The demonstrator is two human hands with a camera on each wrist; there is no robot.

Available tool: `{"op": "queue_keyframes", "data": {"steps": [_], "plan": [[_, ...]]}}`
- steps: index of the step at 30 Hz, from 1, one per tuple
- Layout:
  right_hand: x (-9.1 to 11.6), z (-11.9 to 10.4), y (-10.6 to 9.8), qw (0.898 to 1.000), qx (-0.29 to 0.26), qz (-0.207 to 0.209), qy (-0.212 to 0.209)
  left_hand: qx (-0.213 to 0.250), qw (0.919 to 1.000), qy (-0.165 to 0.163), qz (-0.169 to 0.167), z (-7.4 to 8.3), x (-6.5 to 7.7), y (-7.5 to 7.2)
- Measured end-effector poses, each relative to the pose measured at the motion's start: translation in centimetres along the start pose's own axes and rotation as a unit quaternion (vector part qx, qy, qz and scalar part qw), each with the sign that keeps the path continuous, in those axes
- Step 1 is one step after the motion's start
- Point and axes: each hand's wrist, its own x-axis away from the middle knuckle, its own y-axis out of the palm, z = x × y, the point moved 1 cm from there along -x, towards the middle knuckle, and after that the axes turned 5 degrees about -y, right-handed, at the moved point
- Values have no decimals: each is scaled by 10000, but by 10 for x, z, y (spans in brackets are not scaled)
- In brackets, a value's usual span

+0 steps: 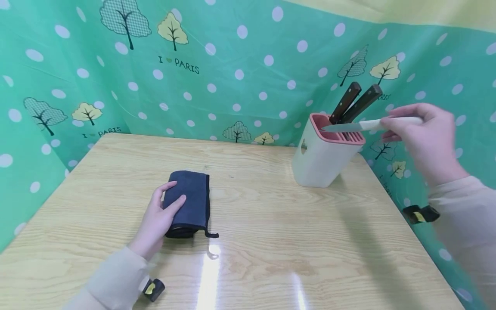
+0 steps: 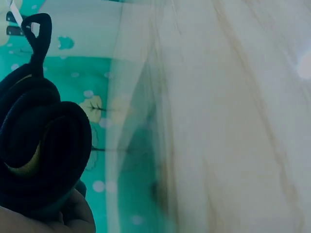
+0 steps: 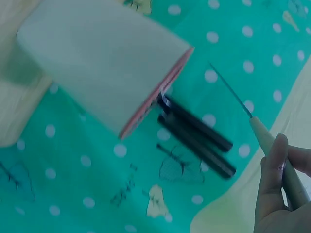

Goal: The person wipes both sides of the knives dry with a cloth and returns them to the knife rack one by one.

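Observation:
My left hand (image 1: 156, 219) grips a dark blue rolled cloth (image 1: 190, 198) with black edging and a small hanging loop. The thumb lies across the top of the roll. Its spiral end (image 2: 43, 136) faces the left wrist camera. In my right hand (image 1: 432, 133) is a knife (image 1: 372, 125), pinched by its white handle between thumb and fingers. The blade points left, across the top of a white knife holder (image 1: 319, 159) with a pink slotted rim. From the right wrist view, the blade (image 3: 230, 91) is apart from the holder.
Two knives with dark brown handles (image 1: 345, 103) stand in the holder's slots. The holder is at the back right of a light wooden table (image 1: 252, 206). A green dotted curtain (image 1: 217, 64) with printed trees hangs behind and beside the table.

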Motion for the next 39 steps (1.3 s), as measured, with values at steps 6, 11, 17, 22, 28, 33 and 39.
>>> {"op": "queue_keyframes", "data": {"steps": [6, 11, 17, 22, 28, 33, 39], "plan": [[-15, -6, -23, 9996, -57, 293, -13, -256, 9996, -41, -120, -7, -6, -10], [-30, -7, -38, 9968, 688, 410, -26, -698, 9974, 72, -183, -11, -12, -16], [-43, 1, -41, 9799, 1919, 261, 481, -998, 9948, 107, -178, -14, -16, -18], [-50, 10, -39, 9728, 2200, 172, 709, -1103, 9938, 90, -127, -13, -20, -17], [-55, 15, -37, 9740, 2115, 303, 753, -1202, 9927, 36, -98, -14, -23, -17], [-57, 15, -35, 9760, 2017, 386, 727, -1273, 9918, 41, -56, -12, -25, -17], [-59, 14, -35, 9809, 1784, 270, 725, -1341, 9910, 8, 18, -10, -27, -16]]}}
